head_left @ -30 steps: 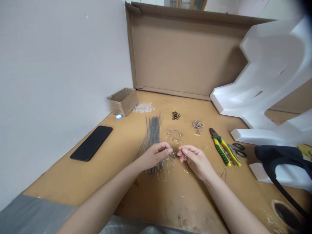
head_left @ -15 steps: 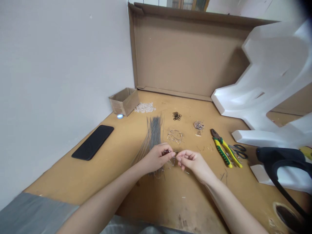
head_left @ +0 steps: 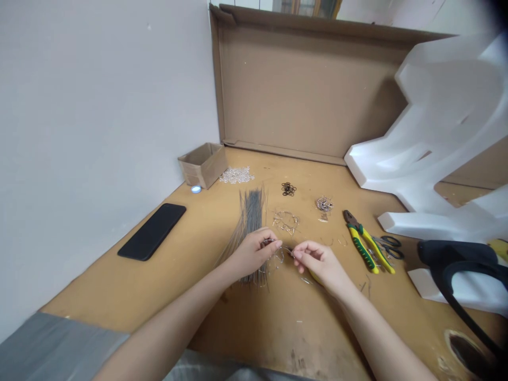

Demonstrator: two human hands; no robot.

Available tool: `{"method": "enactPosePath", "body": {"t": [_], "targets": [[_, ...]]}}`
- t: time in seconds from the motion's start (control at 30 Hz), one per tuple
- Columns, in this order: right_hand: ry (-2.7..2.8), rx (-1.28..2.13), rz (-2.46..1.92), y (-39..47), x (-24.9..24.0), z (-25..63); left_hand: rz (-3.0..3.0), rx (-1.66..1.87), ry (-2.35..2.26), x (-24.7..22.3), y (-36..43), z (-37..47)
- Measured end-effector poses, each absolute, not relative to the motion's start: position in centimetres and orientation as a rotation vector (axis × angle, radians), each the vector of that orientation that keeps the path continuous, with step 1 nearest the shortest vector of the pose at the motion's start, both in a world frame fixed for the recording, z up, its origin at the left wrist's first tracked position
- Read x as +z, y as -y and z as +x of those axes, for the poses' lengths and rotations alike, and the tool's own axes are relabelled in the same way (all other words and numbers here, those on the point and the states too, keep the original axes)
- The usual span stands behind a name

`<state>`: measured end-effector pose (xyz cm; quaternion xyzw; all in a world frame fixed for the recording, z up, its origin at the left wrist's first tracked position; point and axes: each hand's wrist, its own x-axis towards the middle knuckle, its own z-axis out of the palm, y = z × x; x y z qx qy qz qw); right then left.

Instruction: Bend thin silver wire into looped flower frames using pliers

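Note:
My left hand (head_left: 257, 253) is closed in a pinch on a thin wire loop (head_left: 277, 260), which hangs curled beside the fingertips. Just to its right, my right hand (head_left: 315, 260) pinches a short wire end (head_left: 288, 251) between thumb and forefinger. A yellow edge (head_left: 315, 277) shows under the right palm, with something dark near the fingertips; whether the hand holds or only covers it, I cannot tell. Beneath my left hand lies a bundle of straight grey wires (head_left: 253, 211). Several bent wire pieces (head_left: 286, 222) lie just beyond the hands.
Yellow-green pliers (head_left: 362, 241) and black-handled scissors (head_left: 391, 246) lie right. Farther back are black rings (head_left: 288, 189), a small wire coil (head_left: 324, 203), clear beads (head_left: 237, 175) and a cardboard box (head_left: 203, 166). A black phone (head_left: 152, 232) lies left; white foam (head_left: 381, 159) stands right.
My hands have drawn slightly apart, the left shifting a little up and left, the right a little rightward. More of the wire loop and the yellow edge under the right hand now shows.

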<state>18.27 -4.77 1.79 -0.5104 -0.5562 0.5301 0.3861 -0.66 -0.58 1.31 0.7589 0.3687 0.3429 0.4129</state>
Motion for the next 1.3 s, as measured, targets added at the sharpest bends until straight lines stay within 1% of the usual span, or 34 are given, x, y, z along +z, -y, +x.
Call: {"method": "enactPosePath", "body": {"t": [0.2, 0.33, 0.5, 0.63, 0.87, 1.07, 1.3], "targets": [[1.427, 1.220, -1.364, 4.9, 1.7, 17.5, 1.971, 0.869, -0.928, 1.3, 1.0, -0.5], [1.438, 1.268, -1.350, 4.9, 1.7, 17.6, 1.989, 0.842, -0.931, 1.4, 1.1, -0.4], [1.481, 1.309, -1.359, 4.8, 1.8, 18.0, 1.981, 0.893, -0.970, 1.3, 0.8, -0.5], [1.538, 1.292, -1.334, 5.0, 1.8, 17.8, 1.987, 0.904, -0.979, 1.3, 0.7, -0.6], [1.588, 1.327, -1.310, 5.1, 1.4, 17.3, 2.047, 0.809, -0.842, 1.8, 1.7, -0.3], [1.465, 1.267, -1.315, 4.8, 1.3, 17.3, 1.911, 0.909, -0.827, 1.8, 1.5, -0.4], [1.453, 1.177, -1.325, 5.2, 1.3, 17.0, 1.876, 0.909, -0.823, 1.9, 1.5, -0.3]]}}
